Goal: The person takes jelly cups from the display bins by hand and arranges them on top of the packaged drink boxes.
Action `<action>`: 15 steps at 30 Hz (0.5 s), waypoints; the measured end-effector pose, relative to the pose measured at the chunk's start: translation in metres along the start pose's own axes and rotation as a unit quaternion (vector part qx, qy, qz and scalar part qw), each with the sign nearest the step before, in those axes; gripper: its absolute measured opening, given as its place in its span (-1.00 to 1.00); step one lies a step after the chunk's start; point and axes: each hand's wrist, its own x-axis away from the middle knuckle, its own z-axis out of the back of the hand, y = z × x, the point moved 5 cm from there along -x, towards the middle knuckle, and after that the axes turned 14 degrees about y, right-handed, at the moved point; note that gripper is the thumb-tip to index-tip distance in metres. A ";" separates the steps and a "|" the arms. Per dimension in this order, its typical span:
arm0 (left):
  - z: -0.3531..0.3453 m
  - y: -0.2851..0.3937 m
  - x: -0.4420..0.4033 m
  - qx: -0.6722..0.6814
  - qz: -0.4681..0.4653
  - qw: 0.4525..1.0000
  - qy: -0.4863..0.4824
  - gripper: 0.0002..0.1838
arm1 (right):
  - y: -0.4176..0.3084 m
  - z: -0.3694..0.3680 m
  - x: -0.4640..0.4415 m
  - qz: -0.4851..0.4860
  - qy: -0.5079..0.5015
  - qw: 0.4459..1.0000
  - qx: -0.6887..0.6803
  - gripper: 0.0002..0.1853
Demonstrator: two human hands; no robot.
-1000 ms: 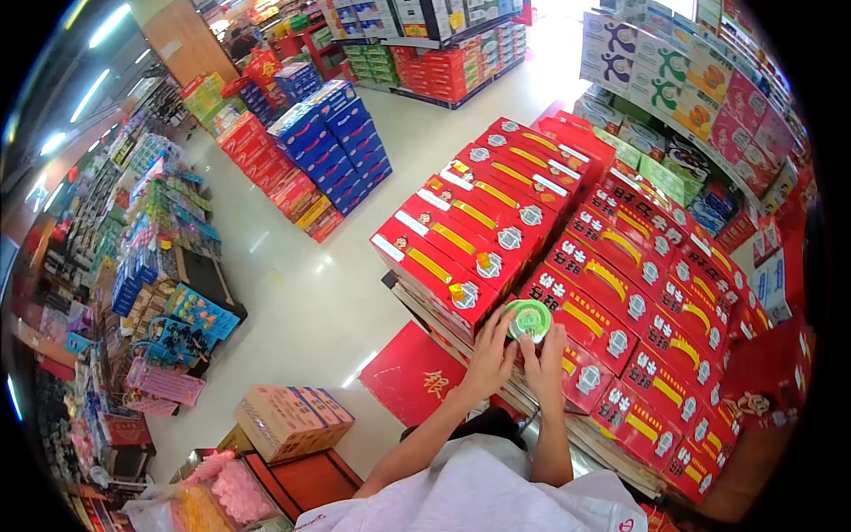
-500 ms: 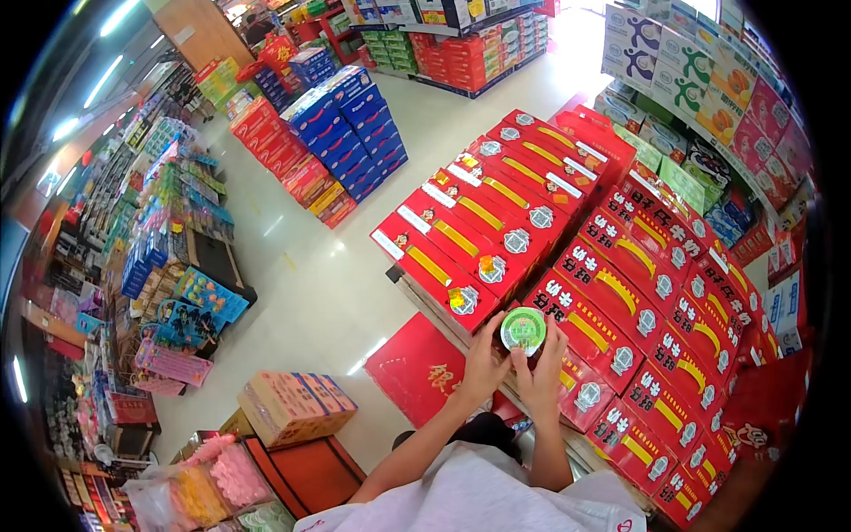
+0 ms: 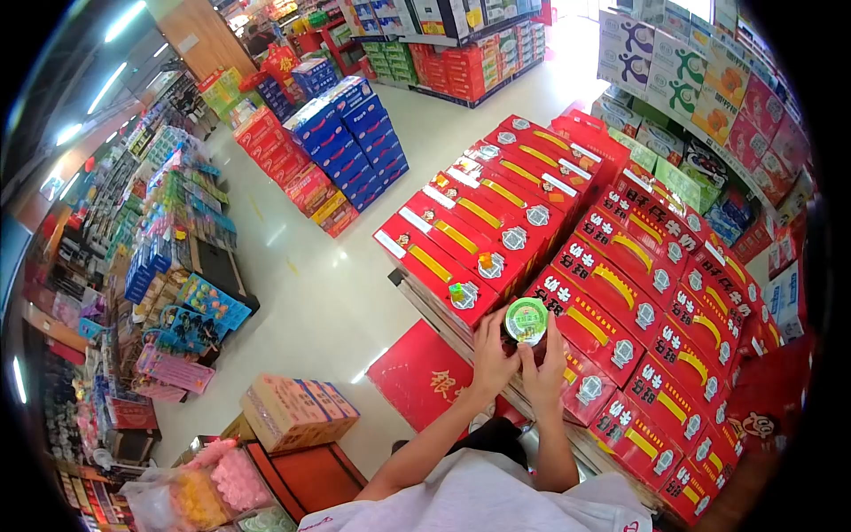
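Observation:
A small round cup with a green and white foil lid (image 3: pixel 526 320) is held between both of my hands, its lid facing up toward me. My left hand (image 3: pixel 493 353) curls round the cup's left side. On the other side, the fingers of my right hand (image 3: pixel 543 365) press against it, thumb near the lower rim. Most of the cup's dark body is hidden by fingers. Just beyond my hands lie red milk cartons (image 3: pixel 581 324) with yellow handles, stacked in rows; another block of red cartons (image 3: pixel 461 235) stands to the upper left.
A red box (image 3: pixel 417 372) lies on the floor by the stack. A cardboard carton (image 3: pixel 297 412) sits lower left, near bags of pink and yellow goods (image 3: pixel 217 488). Blue cartons (image 3: pixel 359 133) are piled across the aisle. Shelves of toys (image 3: pixel 191 293) line the left.
The cup has risen slightly and shifted a little right with both hands, and its lid now tilts a bit differently. The whole view has shifted slightly.

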 end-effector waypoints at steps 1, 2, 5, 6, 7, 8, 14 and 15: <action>0.003 0.003 0.000 0.026 0.008 1.000 0.012 -0.09 | 0.001 0.000 0.002 0.006 0.002 1.000 -0.001 -0.27; 0.003 0.004 0.001 0.040 0.044 0.998 0.008 0.01 | 0.003 0.001 0.005 0.004 0.002 1.000 0.016 -0.25; 0.008 0.001 0.011 0.009 -0.057 0.998 0.023 0.02 | 0.001 0.000 0.003 -0.003 0.015 1.000 0.016 -0.16; 0.014 0.001 0.012 0.023 -0.015 1.000 -0.014 0.03 | 0.005 -0.003 0.004 -0.012 0.026 0.999 -0.040 -0.10; 0.024 0.005 0.016 0.024 -0.029 0.999 -0.005 0.03 | -0.005 0.001 0.006 -0.034 0.033 0.998 -0.039 -0.07; 0.036 0.007 0.020 0.026 -0.040 0.999 -0.002 -0.02 | -0.015 0.007 0.011 -0.018 0.080 0.997 -0.014 -0.14; 0.131 -0.007 0.049 0.032 -0.082 0.994 0.060 -0.51 | -0.039 -0.004 0.093 0.062 0.118 0.990 -0.040 -0.89; 0.147 -0.021 0.059 0.042 -0.047 0.996 0.070 -0.56 | -0.054 -0.014 0.112 0.052 0.090 0.993 -0.047 -0.94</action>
